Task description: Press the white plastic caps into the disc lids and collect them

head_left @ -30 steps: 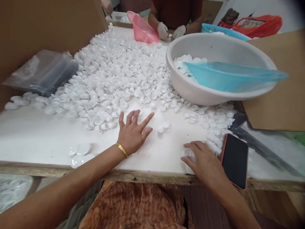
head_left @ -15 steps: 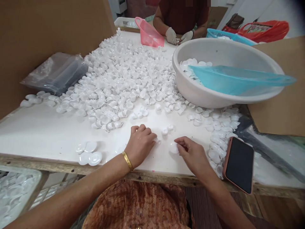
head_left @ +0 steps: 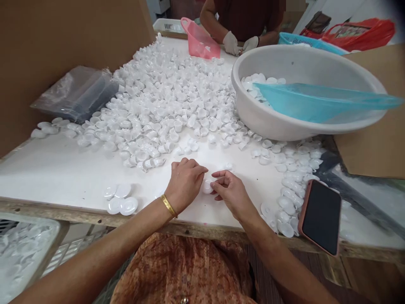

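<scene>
My left hand (head_left: 184, 182) and my right hand (head_left: 230, 191) meet over the white table near its front edge. Both are closed, pinching a small white plastic cap (head_left: 207, 187) between their fingertips. A gold bangle sits on my left wrist. A large heap of white caps (head_left: 164, 105) spreads across the table beyond my hands. Three flat white lids (head_left: 119, 199) lie to the left of my left hand.
A big white basin (head_left: 284, 122) with caps and a teal scoop (head_left: 319, 101) stands at the right. A phone (head_left: 321, 216) lies by the front edge. A plastic bag (head_left: 77, 93) lies left. Across the table, a gloved person's hands (head_left: 240, 43) work beside a pink basket (head_left: 201, 40).
My left hand went from flat and spread to closed. My right hand moved left from near the phone, and both hands came together on a cap.
</scene>
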Motion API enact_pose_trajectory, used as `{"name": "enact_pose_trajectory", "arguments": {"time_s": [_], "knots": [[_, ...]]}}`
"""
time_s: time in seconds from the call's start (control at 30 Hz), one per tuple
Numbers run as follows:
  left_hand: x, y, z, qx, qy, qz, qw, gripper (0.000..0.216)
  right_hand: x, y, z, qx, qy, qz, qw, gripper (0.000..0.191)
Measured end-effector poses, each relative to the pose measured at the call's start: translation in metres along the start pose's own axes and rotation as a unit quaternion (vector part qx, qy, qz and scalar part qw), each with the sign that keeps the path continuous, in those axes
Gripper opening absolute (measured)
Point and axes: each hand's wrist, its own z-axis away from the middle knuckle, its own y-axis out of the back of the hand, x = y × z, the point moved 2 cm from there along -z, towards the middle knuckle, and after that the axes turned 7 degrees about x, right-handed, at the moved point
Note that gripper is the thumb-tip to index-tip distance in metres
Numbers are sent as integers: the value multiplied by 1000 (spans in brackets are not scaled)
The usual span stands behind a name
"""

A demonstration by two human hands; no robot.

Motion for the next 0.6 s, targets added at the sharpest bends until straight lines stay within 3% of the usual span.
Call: {"name": "enact_pose_trajectory", "arguments": {"time_s": [0.17, 0.33, 0.6], "knots": [[9, -14, -14, 30, -1, 23, 999, 32, 5, 1, -2, -8, -15, -25, 1000, 23], [25, -35, -30, 79, -45, -62, 994, 45, 6, 0, -4, -18, -23, -48, 998, 23], [28, -52, -37, 56, -102, -123, 986, 69, 15, 11, 0, -29, -28, -36, 999, 26]]}}
